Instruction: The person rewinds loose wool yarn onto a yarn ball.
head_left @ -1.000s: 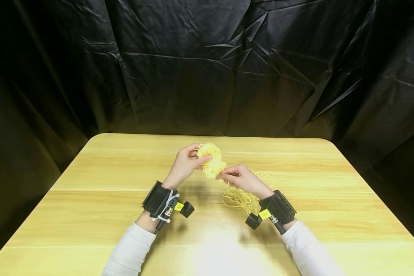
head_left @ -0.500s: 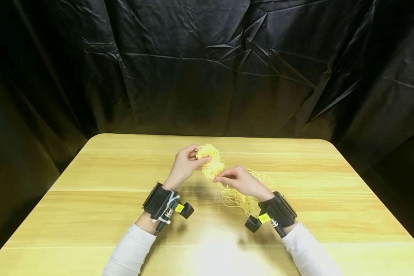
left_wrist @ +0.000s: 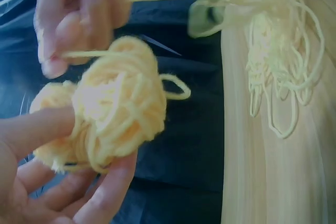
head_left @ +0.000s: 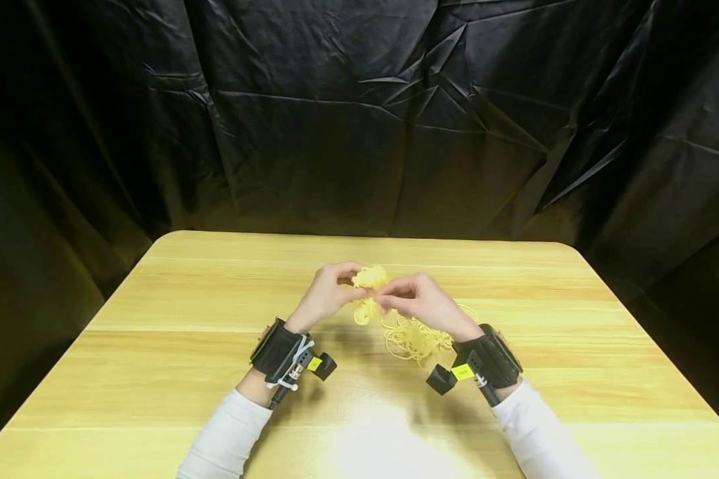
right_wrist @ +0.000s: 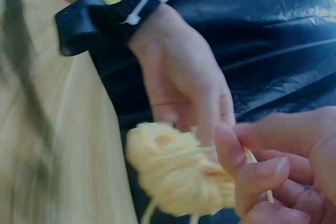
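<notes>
A bundle of yellow yarn point(left_wrist: 126, 98), wound thick at both ends and narrow in the middle, is held above the table. My left hand point(head_left: 326, 293) grips its middle, thumb on the near side and fingers behind. Close beside it, my right hand point(head_left: 422, 303) pinches a single yarn strand point(left_wrist: 84, 54) between thumb and fingertips. In the left wrist view that strand runs from the bundle to the right hand, and another length leads off toward the loose pile. A small loop point(left_wrist: 177, 86) sticks out from the bundle's side.
A loose, tangled pile of yellow yarn point(head_left: 416, 339) lies on the wooden table point(head_left: 186, 372) below my right hand. Black sheeting point(head_left: 311, 166) hangs behind the table's far edge. Each wrist carries a black strap with a small camera point(head_left: 440, 379).
The right hand has moved up from the bundle's lower end to its middle with the strand. The left hand has tilted the bundle, which now sits slightly lower and nearer.
</notes>
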Motion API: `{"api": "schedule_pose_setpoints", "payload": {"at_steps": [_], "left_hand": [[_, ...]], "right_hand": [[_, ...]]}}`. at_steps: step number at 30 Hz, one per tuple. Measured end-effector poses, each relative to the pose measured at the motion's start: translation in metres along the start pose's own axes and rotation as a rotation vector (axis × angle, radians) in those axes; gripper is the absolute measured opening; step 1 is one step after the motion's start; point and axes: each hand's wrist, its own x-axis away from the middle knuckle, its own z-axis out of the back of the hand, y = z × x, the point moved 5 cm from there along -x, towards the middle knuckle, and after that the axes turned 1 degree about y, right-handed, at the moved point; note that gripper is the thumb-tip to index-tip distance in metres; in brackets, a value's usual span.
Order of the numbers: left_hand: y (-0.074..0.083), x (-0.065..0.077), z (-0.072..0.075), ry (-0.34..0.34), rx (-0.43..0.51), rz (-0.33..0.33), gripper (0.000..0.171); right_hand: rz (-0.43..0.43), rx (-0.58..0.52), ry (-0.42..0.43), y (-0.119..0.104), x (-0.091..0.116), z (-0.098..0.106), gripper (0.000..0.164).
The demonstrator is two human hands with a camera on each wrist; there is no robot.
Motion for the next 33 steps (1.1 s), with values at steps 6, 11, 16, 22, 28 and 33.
{"api": "schedule_pose_setpoints", "payload": {"at_steps": [6,11,16,22,28,33], "left_hand": [[0.002,0.001,-0.008,-0.113,-0.032,-0.022,0.025],[0.008,0.004,-0.012,-0.204,-0.057,-0.088,0.026],[0.014,0.005,-0.015,-0.255,-0.044,-0.143,0.029],[0.015,0.007,-0.016,-0.258,0.032,-0.081,0.032],[0.017,0.008,-0.015,-0.237,0.120,-0.044,0.040],[0.018,0.006,-0.013,-0.204,0.116,-0.079,0.046]], "right_hand": [[0.022,-0.165,0.108,-0.003,-0.002,0.012,0.019],[0.032,-0.246,0.206,0.001,-0.005,0.018,0.021],[-0.010,-0.304,0.252,0.010,-0.007,0.019,0.023],[-0.054,-0.313,0.271,0.020,-0.010,0.015,0.023],[-0.074,-0.344,0.259,0.028,-0.012,0.010,0.023],[-0.075,-0.365,0.237,0.032,-0.011,0.007,0.025]]}}
